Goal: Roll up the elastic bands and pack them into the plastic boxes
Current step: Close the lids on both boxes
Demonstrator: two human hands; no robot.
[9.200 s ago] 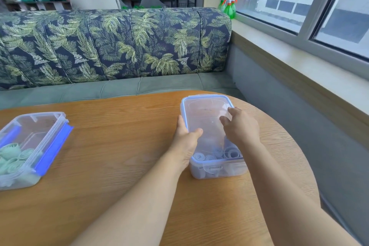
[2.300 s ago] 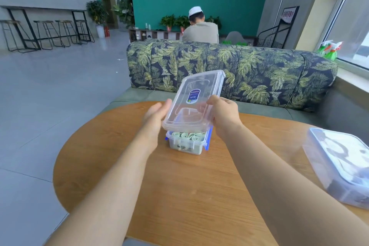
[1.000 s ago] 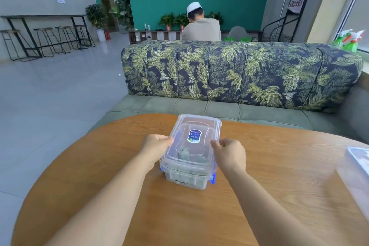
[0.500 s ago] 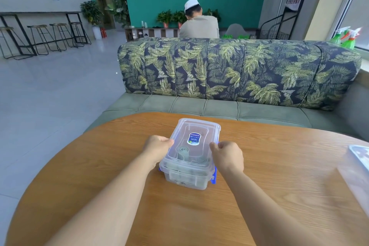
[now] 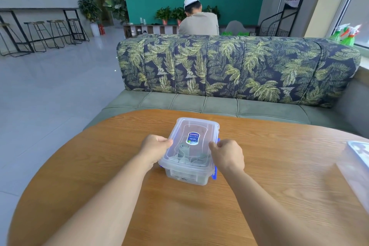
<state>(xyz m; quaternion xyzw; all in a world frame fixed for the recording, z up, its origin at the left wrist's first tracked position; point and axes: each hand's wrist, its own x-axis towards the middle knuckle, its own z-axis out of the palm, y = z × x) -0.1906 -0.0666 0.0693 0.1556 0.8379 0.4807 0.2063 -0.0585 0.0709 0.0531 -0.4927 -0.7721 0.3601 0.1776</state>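
"Lid (image 5: 191, 132) has come down since a couple of seconds back. It was tilted up, and now it lies flat on the plastic box (image 5: 187, 174)?"

"Flat, yes. That box stands on the bench (image 5: 279, 166), with rolled elastic bands (image 5: 182, 151) showing through the clear top."

"And the hands?"

"Left hand (image 5: 154, 149) is at the lid's left edge, fingers (image 5: 166, 142) curled over the rim. Right hand (image 5: 227, 155) is at the right edge, clamped on it likewise — a blue latch (image 5: 214, 172) shows just below it."

"Anything else?"

"A second box (image 5: 355, 168) at the bench's right side — well apart from the first."
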